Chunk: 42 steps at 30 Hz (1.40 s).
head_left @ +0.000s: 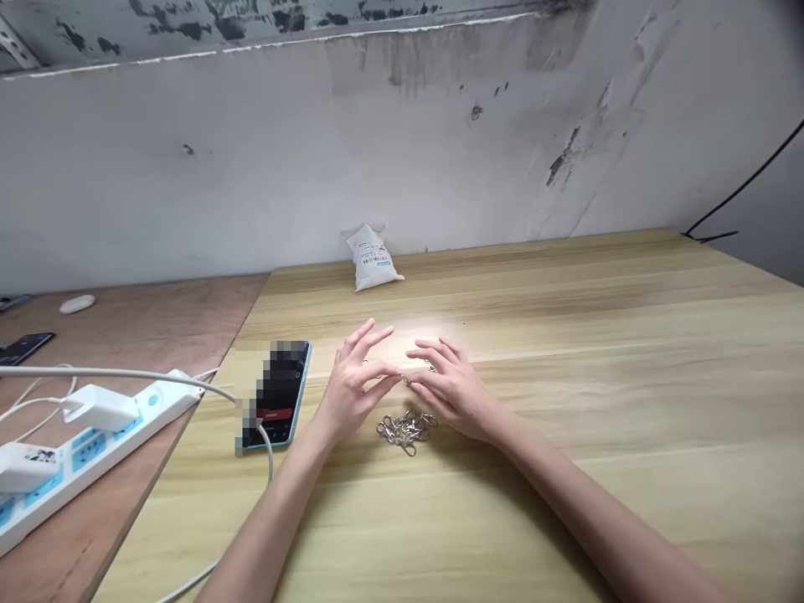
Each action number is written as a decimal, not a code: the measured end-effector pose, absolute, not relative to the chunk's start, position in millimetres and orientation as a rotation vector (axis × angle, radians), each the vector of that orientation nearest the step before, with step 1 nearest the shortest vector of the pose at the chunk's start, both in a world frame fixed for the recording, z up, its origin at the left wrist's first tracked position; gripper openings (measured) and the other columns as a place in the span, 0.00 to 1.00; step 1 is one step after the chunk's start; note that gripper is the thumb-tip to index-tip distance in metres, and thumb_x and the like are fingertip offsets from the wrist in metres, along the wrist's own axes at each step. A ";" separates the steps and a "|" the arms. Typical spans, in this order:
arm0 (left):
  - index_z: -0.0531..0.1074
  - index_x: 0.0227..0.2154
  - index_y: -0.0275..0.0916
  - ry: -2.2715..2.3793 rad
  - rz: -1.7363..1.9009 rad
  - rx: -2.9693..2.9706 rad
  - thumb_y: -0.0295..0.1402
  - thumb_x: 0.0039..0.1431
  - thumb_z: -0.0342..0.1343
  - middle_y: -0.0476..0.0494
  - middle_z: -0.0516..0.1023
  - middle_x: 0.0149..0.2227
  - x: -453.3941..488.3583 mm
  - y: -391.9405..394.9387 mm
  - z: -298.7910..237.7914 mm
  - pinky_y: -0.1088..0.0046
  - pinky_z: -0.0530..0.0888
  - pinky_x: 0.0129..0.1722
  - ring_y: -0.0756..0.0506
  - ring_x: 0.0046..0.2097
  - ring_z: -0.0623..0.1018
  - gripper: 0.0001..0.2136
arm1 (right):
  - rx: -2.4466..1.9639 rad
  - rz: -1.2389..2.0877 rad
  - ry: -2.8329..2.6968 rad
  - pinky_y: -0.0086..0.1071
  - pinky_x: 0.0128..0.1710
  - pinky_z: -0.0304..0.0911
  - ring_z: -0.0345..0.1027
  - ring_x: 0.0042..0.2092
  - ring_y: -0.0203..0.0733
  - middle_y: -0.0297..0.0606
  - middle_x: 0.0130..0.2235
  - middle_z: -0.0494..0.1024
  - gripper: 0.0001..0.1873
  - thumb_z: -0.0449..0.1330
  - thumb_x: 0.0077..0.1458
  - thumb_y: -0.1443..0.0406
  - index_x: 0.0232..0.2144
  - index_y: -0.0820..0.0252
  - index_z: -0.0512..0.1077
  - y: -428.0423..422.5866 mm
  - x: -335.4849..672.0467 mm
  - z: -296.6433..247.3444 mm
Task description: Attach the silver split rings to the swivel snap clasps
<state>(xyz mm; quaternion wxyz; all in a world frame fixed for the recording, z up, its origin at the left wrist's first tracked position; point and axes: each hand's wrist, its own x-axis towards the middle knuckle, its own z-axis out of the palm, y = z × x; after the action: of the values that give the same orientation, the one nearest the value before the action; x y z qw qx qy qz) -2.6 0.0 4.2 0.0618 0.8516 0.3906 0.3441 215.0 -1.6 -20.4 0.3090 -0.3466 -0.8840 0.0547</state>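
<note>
My left hand (357, 387) and my right hand (453, 387) meet fingertip to fingertip above the table. Thumb and index finger of each are pinched on a small metal ring (406, 379) between them; its exact form is too small to make out. The other fingers of both hands are raised and spread. Just below the hands lies a loose pile of silvery swivel snap hooks (405, 431). Another bit of metal, perhaps a ring (431, 367), shows behind my right fingers, partly hidden.
Left of my left hand lies a phone (280, 394), with a white cable (269, 452) running past it. A white power strip (100, 444) with plugged-in chargers lies farther left. At the back, a white plastic packet (372, 258) stands by the wall.
</note>
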 end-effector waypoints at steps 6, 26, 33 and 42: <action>0.78 0.34 0.44 1.152 1.035 2.587 0.31 0.63 0.56 0.44 0.67 0.61 -1.3 0.5 2.3 0.47 0.63 0.60 0.38 0.67 0.57 0.06 | -0.915 0.184 -2.368 0.54 0.62 0.51 0.57 0.62 0.49 0.46 0.54 0.72 0.13 0.49 0.67 0.65 0.34 0.59 0.72 -3.1 214.1 -19.8; 0.79 0.32 0.45 1.275 0.923 2.844 0.31 0.60 0.58 0.42 0.73 0.56 4.6 0.6 -13.2 0.51 0.67 0.57 0.37 0.63 0.65 0.05 | -0.954 -0.141 -2.364 0.54 0.63 0.50 0.61 0.60 0.49 0.43 0.51 0.74 0.12 0.56 0.63 0.65 0.27 0.59 0.72 -0.7 214.9 -23.9; 0.77 0.27 0.44 1.266 0.938 2.950 0.29 0.60 0.58 0.43 0.74 0.55 3.9 0.0 -11.5 0.50 0.65 0.59 0.37 0.62 0.67 0.07 | -0.963 -0.192 -2.384 0.55 0.63 0.49 0.60 0.62 0.51 0.43 0.53 0.73 0.12 0.56 0.62 0.65 0.27 0.58 0.73 -1.4 213.2 -22.6; 0.76 0.30 0.44 1.280 0.812 2.961 0.28 0.60 0.57 0.44 0.71 0.58 -3.4 2.2 -7.8 0.48 0.62 0.62 0.37 0.64 0.64 0.05 | -1.033 -0.262 -2.407 0.57 0.64 0.46 0.50 0.67 0.56 0.45 0.58 0.69 0.10 0.58 0.61 0.66 0.27 0.59 0.73 0.8 214.2 -23.7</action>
<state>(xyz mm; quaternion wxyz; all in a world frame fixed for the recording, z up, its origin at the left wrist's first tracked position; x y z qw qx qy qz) -3.4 2.2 -7.8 -0.0924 0.8863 0.3833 0.2430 214.2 0.8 -23.7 0.2518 -0.3798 -0.8849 -0.0962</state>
